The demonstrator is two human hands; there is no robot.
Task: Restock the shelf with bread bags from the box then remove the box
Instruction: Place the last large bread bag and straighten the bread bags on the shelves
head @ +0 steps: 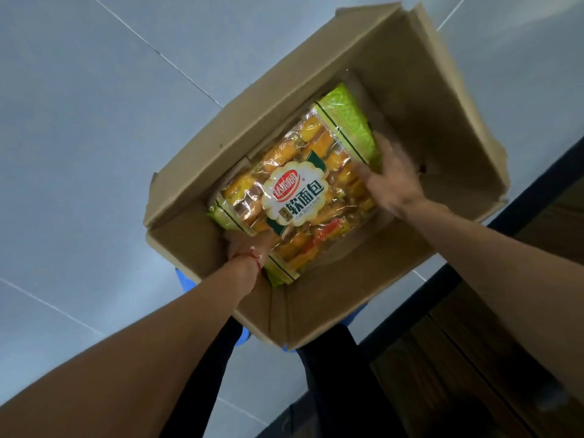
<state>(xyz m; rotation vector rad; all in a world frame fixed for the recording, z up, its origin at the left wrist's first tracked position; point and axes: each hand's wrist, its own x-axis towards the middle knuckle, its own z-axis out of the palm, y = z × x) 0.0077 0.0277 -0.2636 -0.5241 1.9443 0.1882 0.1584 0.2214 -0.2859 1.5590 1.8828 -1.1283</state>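
An open brown cardboard box (420, 99) stands below me with its flaps folded out. Inside it lies a clear bread bag (297, 184) with green ends, a white and red label and yellow wrapped rolls. My left hand (249, 248), with a red string at the wrist, grips the bag's near left edge from underneath. Blurred by motion, my right hand (388, 181) presses against the bag's right side with its fingers spread. More plastic shows under and beside the bag; what it holds is hidden.
The box rests on something blue (186, 282) that shows at its near corners. Pale grey floor tiles (94, 121) lie to the left. A dark shelf edge with wooden panels (493, 358) runs along the lower right. My dark trousers are below the box.
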